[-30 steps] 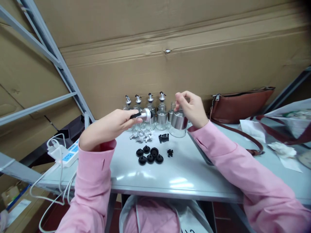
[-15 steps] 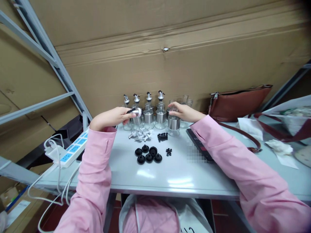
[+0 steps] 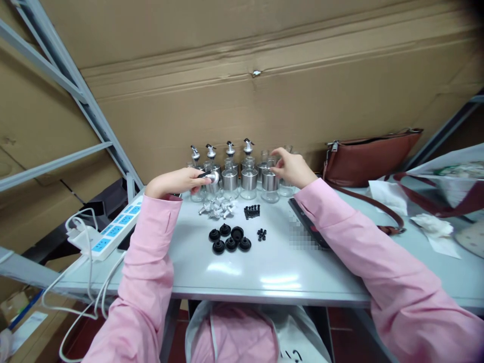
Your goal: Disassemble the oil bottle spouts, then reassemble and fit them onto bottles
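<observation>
Pinched in my left hand [image 3: 189, 180] is a silver pourer spout [image 3: 214, 177] with a black lever, above the left end of the bottle row. My right hand [image 3: 293, 165] has its thumb and fingers closed at the neck of a glass bottle [image 3: 270, 182] with a steel band, standing upright in the front row. More banded glass bottles [image 3: 249, 180] stand beside it; several behind carry pourer tops [image 3: 248, 145]. In front lie a pile of silver spout parts [image 3: 218, 207], black levers [image 3: 252, 210], black stoppers [image 3: 231, 244] and tiny black caps [image 3: 261, 234].
A dark flat device [image 3: 308, 222], partly under my right forearm, lies on the grey table [image 3: 227, 280]. At the right are a brown bag [image 3: 372, 157] and crumpled tissue [image 3: 433, 225]. A white power strip [image 3: 117, 227] with cables lies left. Cardboard [image 3: 212, 101] rises behind.
The banded bottle at my right hand has moved back into line with the front row. My right fingers have closed in at its neck. My left hand still holds the spout.
</observation>
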{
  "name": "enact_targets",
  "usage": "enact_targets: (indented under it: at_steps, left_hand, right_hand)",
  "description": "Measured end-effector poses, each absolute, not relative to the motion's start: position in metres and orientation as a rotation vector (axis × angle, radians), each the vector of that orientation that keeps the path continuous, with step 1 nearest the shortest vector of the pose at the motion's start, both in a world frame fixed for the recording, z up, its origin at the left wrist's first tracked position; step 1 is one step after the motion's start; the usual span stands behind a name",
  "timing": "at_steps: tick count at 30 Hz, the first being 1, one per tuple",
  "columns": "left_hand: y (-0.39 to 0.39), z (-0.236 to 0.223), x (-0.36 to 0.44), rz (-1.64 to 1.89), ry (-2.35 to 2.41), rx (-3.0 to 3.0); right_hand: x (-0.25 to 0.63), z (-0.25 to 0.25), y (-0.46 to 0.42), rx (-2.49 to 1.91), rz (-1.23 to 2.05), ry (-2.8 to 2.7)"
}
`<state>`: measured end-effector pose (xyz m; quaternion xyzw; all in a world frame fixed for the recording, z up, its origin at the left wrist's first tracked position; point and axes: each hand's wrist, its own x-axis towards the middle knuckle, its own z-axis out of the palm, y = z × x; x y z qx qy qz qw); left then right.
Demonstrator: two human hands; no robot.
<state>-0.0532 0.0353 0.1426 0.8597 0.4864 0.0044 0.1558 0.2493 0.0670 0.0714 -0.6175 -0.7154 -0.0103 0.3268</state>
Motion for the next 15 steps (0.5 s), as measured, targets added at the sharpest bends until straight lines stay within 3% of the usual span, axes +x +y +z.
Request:
enact_targets:
  at_steps: [15]
  left_hand:
    - [0.037,0.122,-0.016,-0.163,1.275,2.499]
  right_hand:
    - [0.233,0.077,0.05,-1.578,-0.246,-2.017]
